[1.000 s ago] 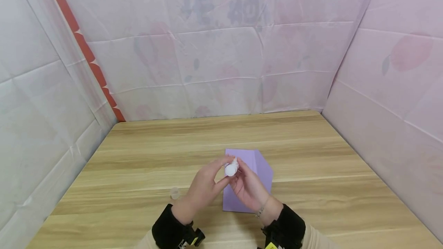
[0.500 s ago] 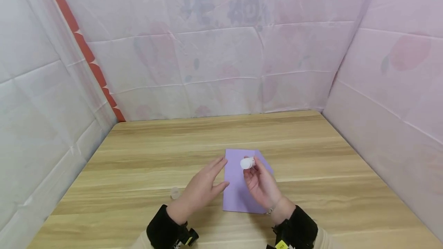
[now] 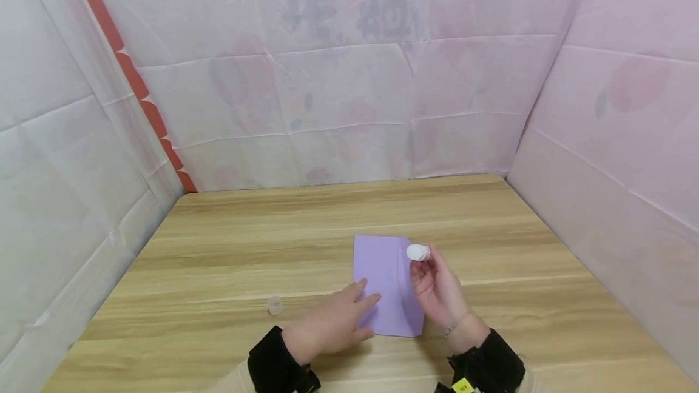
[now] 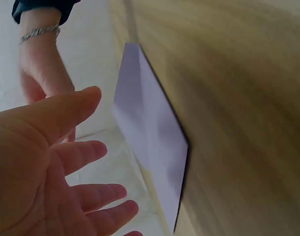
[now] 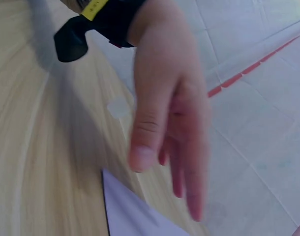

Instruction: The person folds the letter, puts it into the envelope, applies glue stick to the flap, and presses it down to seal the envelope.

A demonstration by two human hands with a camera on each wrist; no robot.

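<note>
R hand (image 3: pixel 437 287) pinches a small white glue stick (image 3: pixel 418 252) at its fingertips, raised just past the purple paper's (image 3: pixel 384 284) 2 o'clock corner. L hand (image 3: pixel 335 326) lies flat, fingers straight & relaxed, holding nothing; fingertips touch the paper's 8 o'clock edge.

Paper sits mid-table (image 3: pixel 246 247), a fold running along its right side. Open wood all round: wide room toward 12, 9 and 3 o'clock up to the draped sheet walls (image 3: pixel 327 77). Small clear cap (image 3: pixel 275 304) lies alone at 9 o'clock of the paper, near the L hand, not touching.

L wrist view: open palm (image 4: pixel 46 167) w/ spread fingers, paper's (image 4: pixel 150 137) edge slightly lifted off the wood, R wrist w/ bracelet (image 4: pixel 38 33) beyond — bracelet barely seen from the head. R wrist view: L hand (image 5: pixel 172 123) blurred, cap (image 5: pixel 118 107) behind it, paper corner (image 5: pixel 128 211); glue stick not seen there.
</note>
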